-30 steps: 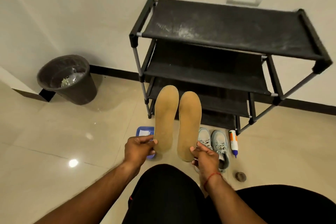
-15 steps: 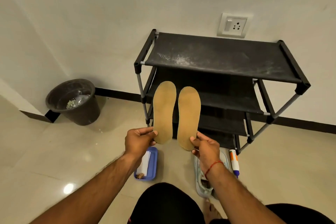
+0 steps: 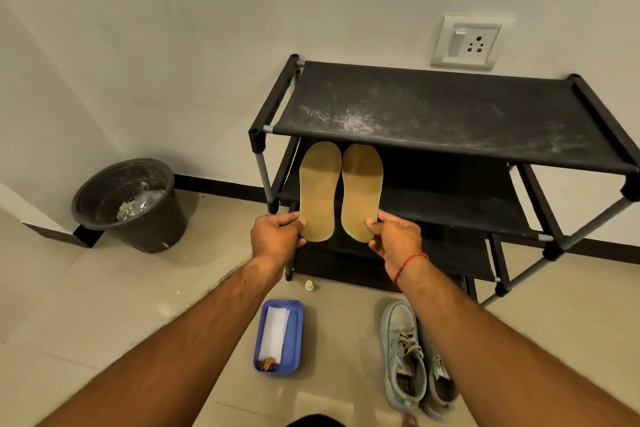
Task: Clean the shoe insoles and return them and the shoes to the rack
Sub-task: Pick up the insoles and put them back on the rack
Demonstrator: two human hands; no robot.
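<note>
The left insole [image 3: 318, 191] and right insole [image 3: 362, 191], both tan, are held up side by side, toes toward twelve o'clock, in front of the black shoe rack [image 3: 450, 114], just below its dusty top shelf. The left hand [image 3: 275, 237] pinches the left insole's heel between thumb and curled fingers. The right hand [image 3: 393, 241], a red thread [image 3: 410, 259] at its wrist, pinches the other heel likewise. On the floor at five o'clock lie pale sneakers [image 3: 403, 357]. At seven o'clock lies a blue tray [image 3: 295, 340] with white paper [image 3: 273, 329]. A dark bin [image 3: 131, 204] stands at nine.
</note>
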